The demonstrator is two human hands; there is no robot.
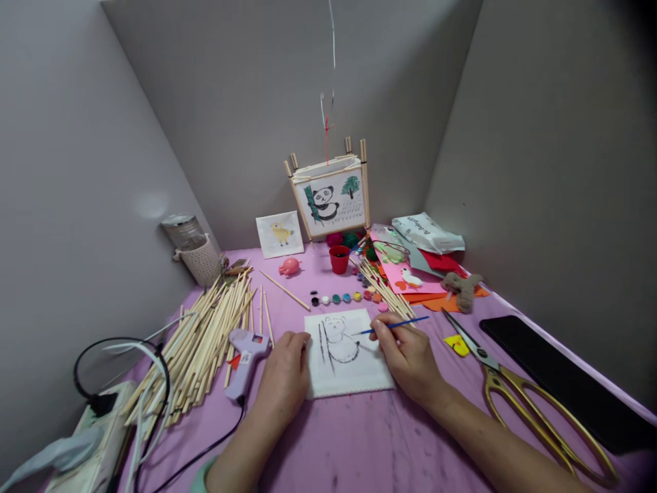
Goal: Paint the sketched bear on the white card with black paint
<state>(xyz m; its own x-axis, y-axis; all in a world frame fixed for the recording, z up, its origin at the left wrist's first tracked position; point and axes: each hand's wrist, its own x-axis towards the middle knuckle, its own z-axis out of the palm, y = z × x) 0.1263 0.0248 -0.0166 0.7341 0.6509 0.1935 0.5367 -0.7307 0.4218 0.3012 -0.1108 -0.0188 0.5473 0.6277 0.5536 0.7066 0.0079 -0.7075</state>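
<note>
A white square panel [369,373] lies flat in front of me, bearing a black outline of a panda beside a stalk. My right hand [408,352] pinches a thin blue paintbrush [397,324], its tip over the right side of the outline. Along the panel's left edge rests my left hand [286,363], thumb and curled fingers closed on that edge. Beyond the panel is a row of small paint pots [336,299], black, white, green, blue, yellow and red. A red cup [339,259] with dark liquid stands behind them.
Bamboo sticks [205,342] and a lilac glue gun [247,363] lie left. Gold-handled scissors [513,394] and a black phone-like slab [559,376] lie right. A panda lantern [331,198] hangs at the back near a chick picture [280,234]. Power strip [92,438] and cables sit front left.
</note>
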